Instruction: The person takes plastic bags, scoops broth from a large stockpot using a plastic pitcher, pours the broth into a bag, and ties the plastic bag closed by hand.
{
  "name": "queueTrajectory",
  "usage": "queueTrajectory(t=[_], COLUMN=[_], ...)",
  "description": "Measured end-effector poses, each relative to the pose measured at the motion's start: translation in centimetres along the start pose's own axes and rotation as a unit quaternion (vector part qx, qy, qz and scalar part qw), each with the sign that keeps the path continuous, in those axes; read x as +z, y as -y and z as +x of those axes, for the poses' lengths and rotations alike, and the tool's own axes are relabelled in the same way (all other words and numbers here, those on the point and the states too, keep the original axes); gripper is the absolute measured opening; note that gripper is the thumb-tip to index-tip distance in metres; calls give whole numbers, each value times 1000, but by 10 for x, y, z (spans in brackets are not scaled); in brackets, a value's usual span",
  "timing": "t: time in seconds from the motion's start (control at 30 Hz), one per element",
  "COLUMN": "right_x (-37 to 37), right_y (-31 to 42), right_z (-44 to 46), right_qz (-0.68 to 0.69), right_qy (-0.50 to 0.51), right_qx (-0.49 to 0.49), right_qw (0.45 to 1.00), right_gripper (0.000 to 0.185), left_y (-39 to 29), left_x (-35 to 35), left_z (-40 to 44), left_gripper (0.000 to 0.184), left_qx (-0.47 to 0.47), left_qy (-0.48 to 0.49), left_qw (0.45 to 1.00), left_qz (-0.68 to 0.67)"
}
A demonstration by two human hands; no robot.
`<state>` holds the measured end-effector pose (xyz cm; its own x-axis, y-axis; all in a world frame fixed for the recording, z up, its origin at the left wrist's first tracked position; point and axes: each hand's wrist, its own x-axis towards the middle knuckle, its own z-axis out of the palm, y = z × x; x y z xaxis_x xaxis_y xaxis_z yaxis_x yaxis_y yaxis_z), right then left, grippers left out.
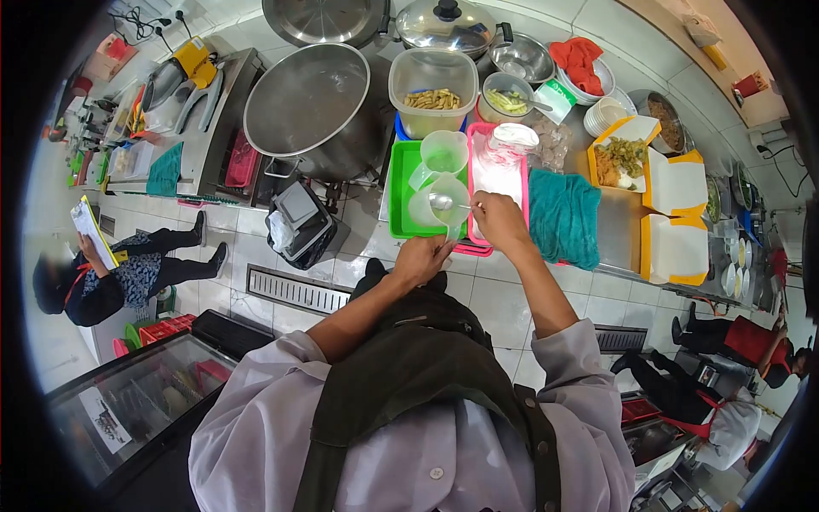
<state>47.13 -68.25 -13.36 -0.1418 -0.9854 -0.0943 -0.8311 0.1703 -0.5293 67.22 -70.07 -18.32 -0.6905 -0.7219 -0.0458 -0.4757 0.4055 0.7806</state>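
My left hand (420, 261) is closed on the handle of a translucent measuring jug (433, 215), above the front part of a green tray (403, 183). My right hand (502, 220) pinches the handle of a metal spoon (442, 201), whose bowl is inside the jug. Behind it, a second translucent jug (444, 152) stands in the green tray. A pink tray (499, 181) with white contents lies to the right. Beside that is a folded teal cloth (563, 218).
A large steel pot (320, 111) stands at the left, near a tub (432, 77) of yellowish pieces. Yellow takeaway boxes (674, 247), one holding food (621, 162), are at the right. A person (94, 277) holds a clipboard at far left; other people (682, 397) are at lower right.
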Motion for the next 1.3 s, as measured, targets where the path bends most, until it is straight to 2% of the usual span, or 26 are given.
queueTrajectory(t=[0.17,0.23,0.37,0.43,0.57,0.63,0.7,0.73,0.77,0.8,0.83,0.87,0.9,0.93,1.0,1.1,1.13,1.3], right_x=[-15,-28,-67,-90,-143,-168,-192,-202,-211,-219,-227,-236,-246,-252,-254,-255,-257,-266], right_y=[12,25,55,73,119,143,166,176,186,194,203,213,223,231,241,249,250,261], right_z=[1,-1,-3,-5,-6,-9,-12,-15,-18,-20,-23,-26,-29,-31,-35,-45,-48,-61], right_qz=[59,77,69,80,95,110,109,108,108,104,99,99,79,59,81,93,80,97], right_qy=[19,13,27,15,29,31,37,40,41,36,30,31,34,36,10,-36,-56,-36], right_qx=[14,1,-38,-75,-113,-102,-115,-122,-126,-127,-127,-129,-134,-138,-167,-224,-255,-253], right_qw=[998,997,997,994,989,988,987,986,985,986,986,986,987,988,983,969,962,962], right_gripper=[12,12,12,11,9,6,5,4,4,3,3,3,4,6,7,5,12,11], left_y=[19,14,21,45,122,166,205,246,279,270,322,351,349,387,365,349,348,332], left_x=[-5,-18,-34,-34,-32,-36,-50,-44,-41,-63,-48,-48,-61,-49,-73,-86,-87,-92], left_z=[-9,-14,-32,-48,-89,-113,-140,-164,-187,-199,-231,-257,-271,-299,-303,-295,-290,-243], left_gripper=[33,32,29,31,31,32,34,35,34,32,30,31,31,31,30,26,26,26], left_qx=[-2,-63,-117,-102,-137,-191,-252,-250,-288,-368,-370,-354,-419,-468,-519,-525,-527,-451], left_qy=[-31,6,21,51,34,2,-9,-29,-48,-22,-50,-41,-20,-30,-20,-47,-46,-43], left_qw=[998,998,991,980,975,961,954,957,942,917,916,932,899,868,840,833,832,872], left_qz=[-56,-32,-64,-166,-171,-202,-163,-146,-166,-155,-149,-63,-125,-165,-160,-169,-169,-186])
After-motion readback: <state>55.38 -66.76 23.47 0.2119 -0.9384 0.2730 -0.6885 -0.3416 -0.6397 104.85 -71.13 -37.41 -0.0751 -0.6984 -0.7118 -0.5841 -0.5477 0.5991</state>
